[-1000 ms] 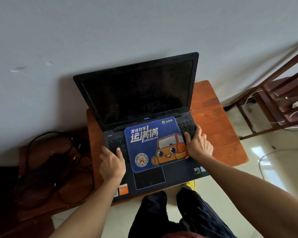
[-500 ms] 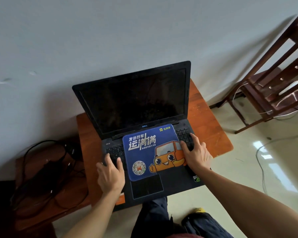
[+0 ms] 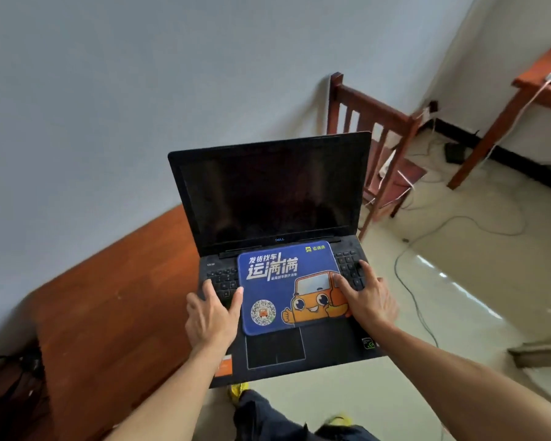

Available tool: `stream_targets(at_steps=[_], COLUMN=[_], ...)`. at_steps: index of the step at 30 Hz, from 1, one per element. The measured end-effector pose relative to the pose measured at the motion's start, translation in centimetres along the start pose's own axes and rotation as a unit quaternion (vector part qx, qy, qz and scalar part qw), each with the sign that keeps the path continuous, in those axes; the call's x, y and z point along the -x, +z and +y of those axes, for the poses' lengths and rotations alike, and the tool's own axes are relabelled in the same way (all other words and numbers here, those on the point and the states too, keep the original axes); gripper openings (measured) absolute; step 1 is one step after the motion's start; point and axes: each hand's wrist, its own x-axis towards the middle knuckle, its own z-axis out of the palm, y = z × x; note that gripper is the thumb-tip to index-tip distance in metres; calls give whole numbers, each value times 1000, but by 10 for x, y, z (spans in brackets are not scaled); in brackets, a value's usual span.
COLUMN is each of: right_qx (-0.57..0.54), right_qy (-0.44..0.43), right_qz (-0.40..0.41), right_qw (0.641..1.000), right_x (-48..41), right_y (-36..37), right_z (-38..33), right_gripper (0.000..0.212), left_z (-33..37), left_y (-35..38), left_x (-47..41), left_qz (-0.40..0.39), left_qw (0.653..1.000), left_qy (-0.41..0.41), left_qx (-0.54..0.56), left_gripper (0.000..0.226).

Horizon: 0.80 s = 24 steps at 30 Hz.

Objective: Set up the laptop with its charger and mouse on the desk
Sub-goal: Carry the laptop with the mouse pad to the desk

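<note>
An open black laptop with a dark screen sits mid-frame, its left part over the reddish wooden desk and its right part past the desk's edge above the pale floor; whether it rests on the desk or is carried by the hands cannot be told. A blue mouse pad with an orange cartoon truck lies flat on the keyboard, covering its middle. The left hand is at the pad's 9 o'clock, fingers spread on the keys and thumb touching the pad's edge, clasping nothing. The right hand is at the pad's 3 o'clock, spread open, fingers on the number keys and thumb on the pad. A wooden chair stands at the laptop's 1 o'clock. A tangle of black cable lies at 8 o'clock, partly cut off
</note>
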Motion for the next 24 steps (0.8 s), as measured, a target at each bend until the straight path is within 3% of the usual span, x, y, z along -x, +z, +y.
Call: stream_targets(at_steps=[12,24], right_qx=[-43,-83], right_qy=[154,297], right_qz=[127,236], right_qw=[979,922], right_x=[-66,-206], right_y=[-135,-243], right_z=[174,290], right_gripper=[80,79], left_z=[244,528], left_y=[50,119], left_x=[38,15], left_qz=[-35,-112], left_qw=[979,923], left_qy=[201,368], left_qx=[-2,-1], left_gripper=[84,78])
